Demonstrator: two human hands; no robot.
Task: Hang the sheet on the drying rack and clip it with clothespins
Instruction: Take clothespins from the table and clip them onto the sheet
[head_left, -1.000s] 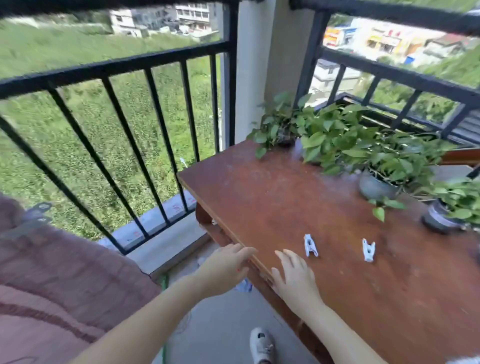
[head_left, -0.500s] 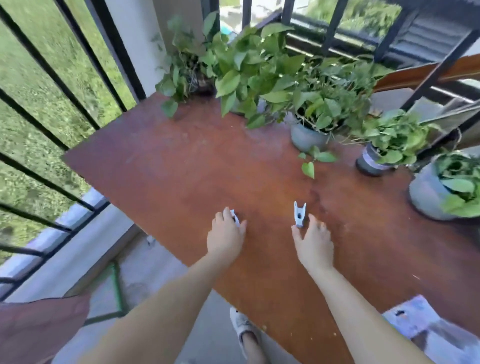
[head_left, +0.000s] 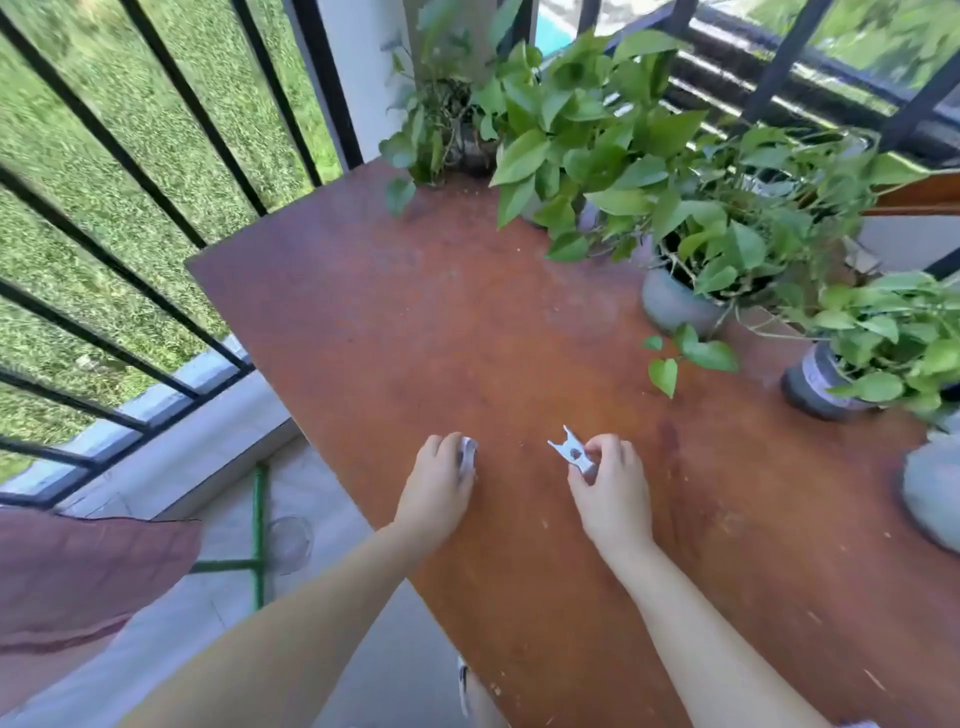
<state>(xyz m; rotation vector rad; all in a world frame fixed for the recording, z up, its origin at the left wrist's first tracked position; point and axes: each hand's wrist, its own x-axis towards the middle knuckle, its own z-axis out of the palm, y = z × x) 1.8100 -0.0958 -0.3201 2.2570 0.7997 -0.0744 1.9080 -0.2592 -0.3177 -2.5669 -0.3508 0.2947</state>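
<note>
Both hands are pinching clothespins for clipping the sheet (head_left: 78, 577): left hand (head_left: 439, 486) hiding its clothespin (head_left: 467, 453), right hand (head_left: 608, 486) gripping its clothespin (head_left: 571, 453) by the tail, jaws pointing outward.

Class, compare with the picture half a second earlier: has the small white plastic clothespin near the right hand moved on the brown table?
Yes. The small white plastic clothespin is now pinched in the right hand, tilted, its prongs pointing up-left on the brown table.

Home balcony: black railing (head_left: 156, 171), potted plants (head_left: 717, 234), table (head_left: 415, 322).

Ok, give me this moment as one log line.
stage: picking up clothespins | left hand: closed on clothespin | right hand: pinching clothespin | surface: table | sheet: lower left
</note>
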